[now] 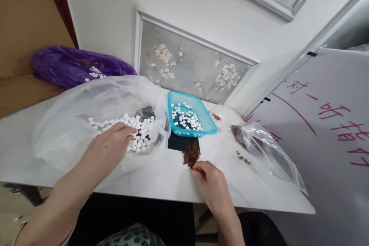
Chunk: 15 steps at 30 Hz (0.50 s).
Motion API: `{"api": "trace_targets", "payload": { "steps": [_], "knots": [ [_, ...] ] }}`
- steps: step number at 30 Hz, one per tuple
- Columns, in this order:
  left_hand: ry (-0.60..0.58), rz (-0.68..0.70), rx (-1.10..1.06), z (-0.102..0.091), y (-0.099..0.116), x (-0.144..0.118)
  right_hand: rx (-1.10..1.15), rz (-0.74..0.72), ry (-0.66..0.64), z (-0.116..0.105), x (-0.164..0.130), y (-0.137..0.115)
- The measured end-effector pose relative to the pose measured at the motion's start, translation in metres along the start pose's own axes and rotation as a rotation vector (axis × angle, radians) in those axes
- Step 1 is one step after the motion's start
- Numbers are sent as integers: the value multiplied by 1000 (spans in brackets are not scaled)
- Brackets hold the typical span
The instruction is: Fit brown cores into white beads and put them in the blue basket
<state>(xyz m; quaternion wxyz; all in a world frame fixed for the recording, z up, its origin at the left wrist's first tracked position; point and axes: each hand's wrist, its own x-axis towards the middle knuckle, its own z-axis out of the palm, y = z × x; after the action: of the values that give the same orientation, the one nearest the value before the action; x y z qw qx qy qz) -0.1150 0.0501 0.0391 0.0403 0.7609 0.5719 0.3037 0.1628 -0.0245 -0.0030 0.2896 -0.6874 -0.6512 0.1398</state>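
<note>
White beads lie heaped in an opened clear plastic bag spread over the left half of the white table — behind it, further left, a purple bag rests against the wall end of the tabletop. The left hand reaches into the clear bag, its fingertips drawn together at the near edge of the bead heap and touching it; whether a bead is pinched between them cannot be told. Just right of the bag stands a turquoise mesh basket, tilted a little toward the camera, with more white beads scattered over its floor, and under its near corner a dark flat sheet shows. On that sheet's front edge and the table beside it sits a small pile of reddish-brown bits. The right hand lies palm down just in front of this pile, fingers curled close together with the tips at the pile's near edge — a few bits seem caught under them. Further right a second clear bag lies on its side holding dark brownish material, a few loose crumbs near its mouth, and a whiteboard with red writing leans at the far right.
</note>
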Motion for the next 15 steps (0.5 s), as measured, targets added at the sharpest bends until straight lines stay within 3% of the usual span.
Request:
{"api": "trace_targets", "payload": {
  "steps": [2, 5, 7, 11, 15],
  "knots": [
    [34, -41, -83, -5, 8, 1, -16, -2, -2, 4, 0, 2],
    [49, -137, -480, -8, 27, -5, 40, -4, 14, 6, 0, 6],
    [-73, -222, -832, -2, 42, -14, 154, -1, 24, 4, -2, 7],
    [-490, -477, -1454, 26, 70, -32, 506, 57, 11, -5, -10, -5],
    [-652, -623, -1762, 54, 87, -41, 798, 78, -24, -10, -19, -28]
  ]
}}
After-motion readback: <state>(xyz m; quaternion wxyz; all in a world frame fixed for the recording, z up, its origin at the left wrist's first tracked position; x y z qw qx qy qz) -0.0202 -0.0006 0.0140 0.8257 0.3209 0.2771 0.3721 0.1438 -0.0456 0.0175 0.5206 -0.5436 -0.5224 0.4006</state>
